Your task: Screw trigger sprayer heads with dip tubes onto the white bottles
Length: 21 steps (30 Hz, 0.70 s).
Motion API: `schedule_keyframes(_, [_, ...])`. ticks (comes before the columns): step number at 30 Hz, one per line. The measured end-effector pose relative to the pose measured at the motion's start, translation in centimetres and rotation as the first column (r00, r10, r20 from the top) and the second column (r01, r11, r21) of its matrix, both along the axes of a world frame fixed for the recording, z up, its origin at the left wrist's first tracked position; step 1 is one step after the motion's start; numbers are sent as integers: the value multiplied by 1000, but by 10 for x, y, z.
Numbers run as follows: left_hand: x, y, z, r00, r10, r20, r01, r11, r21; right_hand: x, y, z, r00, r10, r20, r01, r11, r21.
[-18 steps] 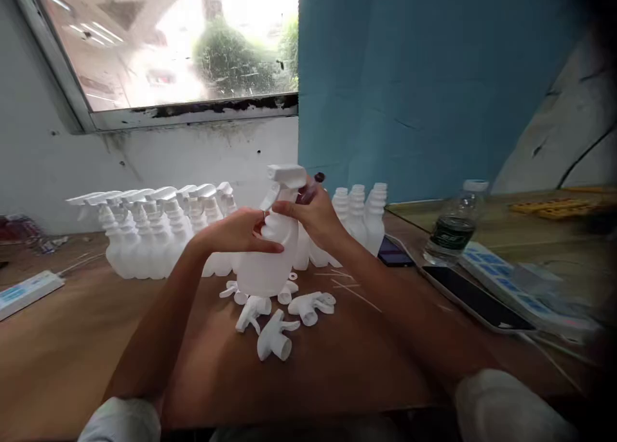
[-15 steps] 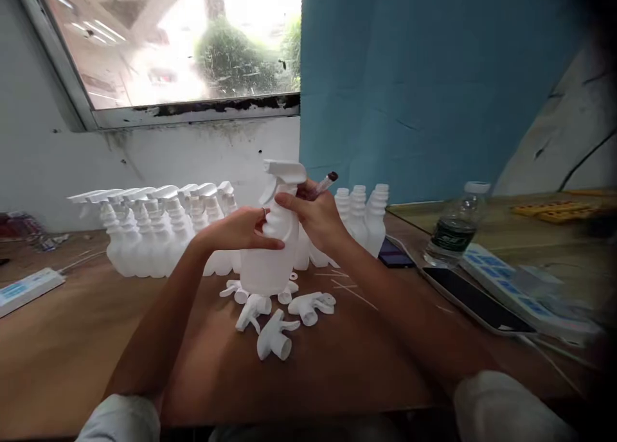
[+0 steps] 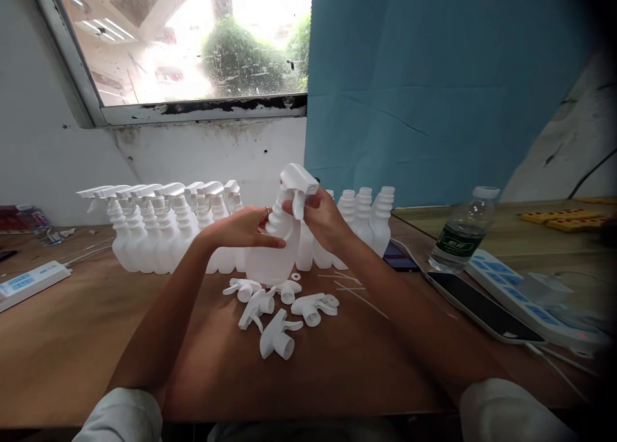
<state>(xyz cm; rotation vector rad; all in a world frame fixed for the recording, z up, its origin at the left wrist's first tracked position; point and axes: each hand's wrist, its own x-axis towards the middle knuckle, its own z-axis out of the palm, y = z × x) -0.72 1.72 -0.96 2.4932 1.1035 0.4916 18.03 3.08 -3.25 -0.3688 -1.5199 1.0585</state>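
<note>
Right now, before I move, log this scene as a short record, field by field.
Left hand: around the bottle
Right hand: at the spray head
Spray head: at the bottle's neck, nozzle toward picture right
Loose heads: five, on the table
Back left: headed bottles
Back right: headless bottles
Far right: phone, water bottle, power strip
</note>
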Motion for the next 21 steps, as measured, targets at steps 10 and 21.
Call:
schedule_keyframes(10, [0, 3, -2, 994, -76, 72, 76, 997, -5, 0, 1, -3, 993, -100, 62, 94, 991, 96])
schedule_keyframes(21, [0, 24, -19, 954, -24, 300, 37, 999, -36, 43, -32, 47, 909, -219, -355, 351, 861, 367])
